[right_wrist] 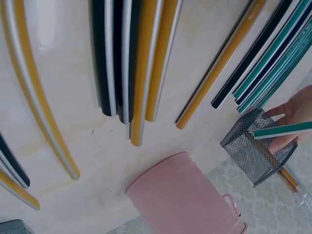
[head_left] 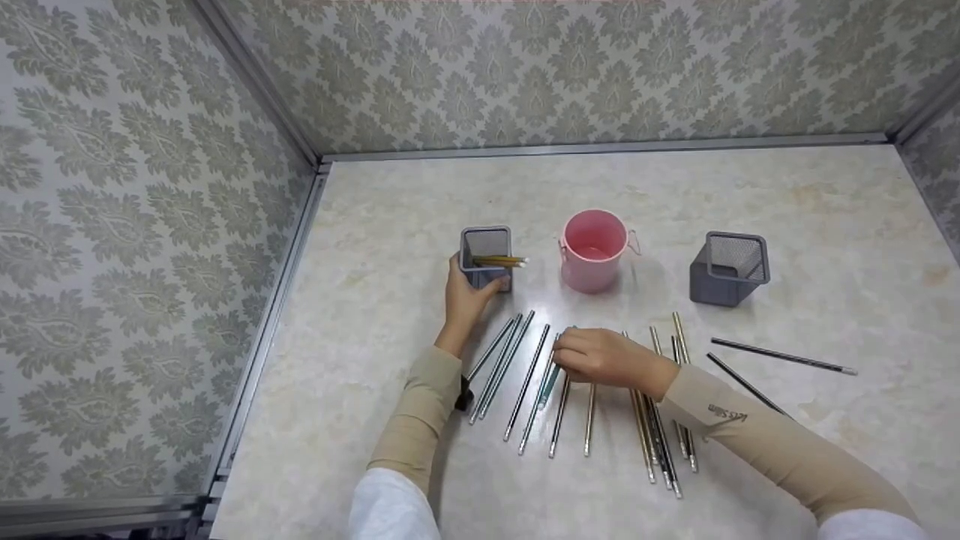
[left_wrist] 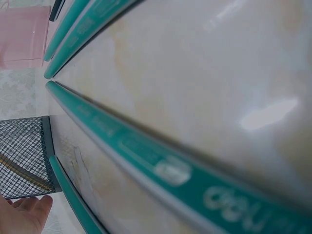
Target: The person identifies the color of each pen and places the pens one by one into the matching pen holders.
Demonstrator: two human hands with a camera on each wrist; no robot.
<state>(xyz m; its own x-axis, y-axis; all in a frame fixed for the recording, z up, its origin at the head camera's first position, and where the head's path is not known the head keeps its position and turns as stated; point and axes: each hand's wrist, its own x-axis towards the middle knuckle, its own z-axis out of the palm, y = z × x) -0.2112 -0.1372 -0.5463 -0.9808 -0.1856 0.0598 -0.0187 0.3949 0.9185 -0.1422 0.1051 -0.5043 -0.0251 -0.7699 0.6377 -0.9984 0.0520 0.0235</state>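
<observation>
My left hand (head_left: 466,298) grips a grey mesh pen holder (head_left: 486,277) low on its sides. Yellow pencils (head_left: 499,261) lean inside it, their white eraser ends past the rim. Over the row of pencils, my right hand (head_left: 611,360) pinches a green pencil (head_left: 550,386); the palm hides its fingertips from above. In the right wrist view this green pencil (right_wrist: 282,130) crosses in front of the pen holder (right_wrist: 253,151). More green pencils (head_left: 504,367) lie below my left hand, and black and yellow pencils (head_left: 649,427) lie under and beside my right wrist.
A pink bucket (head_left: 592,262) with small side handles stands at the middle, right of the held pen holder. Farther right is a second mesh pen holder (head_left: 727,270). Two dark pencils (head_left: 784,355) lie apart on the right. Patterned walls (head_left: 525,75) border the table.
</observation>
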